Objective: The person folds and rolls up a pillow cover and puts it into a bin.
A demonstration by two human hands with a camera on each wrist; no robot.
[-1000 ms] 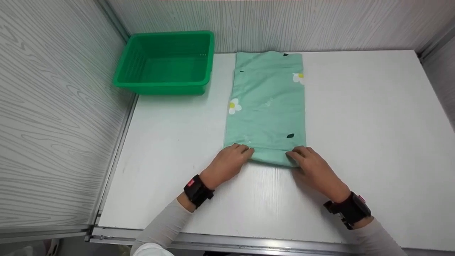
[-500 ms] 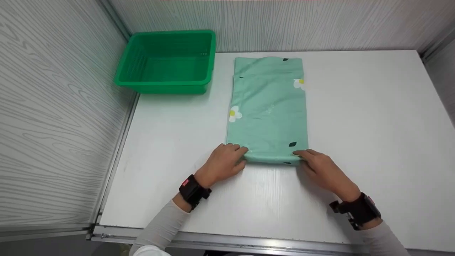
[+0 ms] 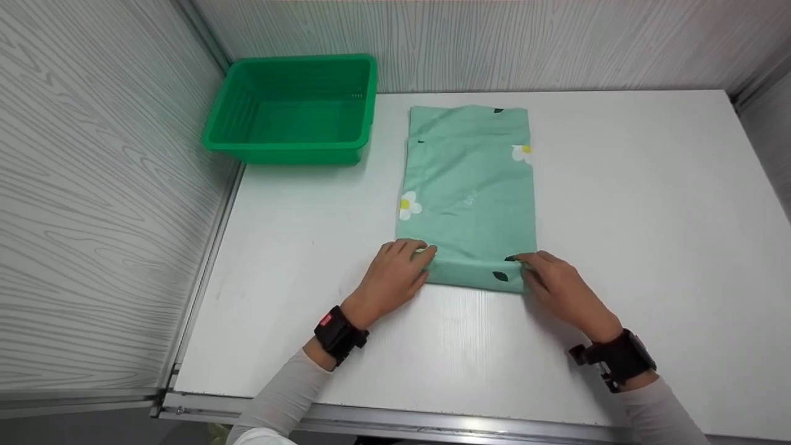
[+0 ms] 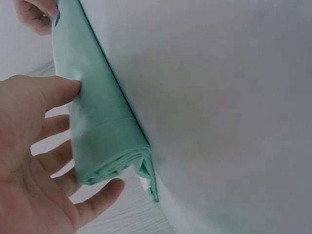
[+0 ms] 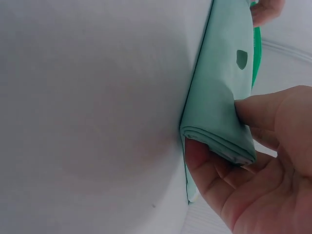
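A mint-green cloth with white flowers and dark leaves lies folded into a long strip on the white table. Its near end is turned over into a thick fold. My left hand holds that fold's left corner, and in the left wrist view the cloth sits between its thumb and fingers. My right hand holds the right corner, and the right wrist view shows the fold pinched with the thumb beneath and the fingers on top.
A green plastic basket with nothing in it stands at the table's back left, against the wall. Grey wood-grain panels close off the left side and the back. Bare white table lies to the right of the cloth and in front of it.
Both hands have turned the cloth's near end over onto itself, so a dark leaf now shows on the fold. The far edge has slid a little toward me.
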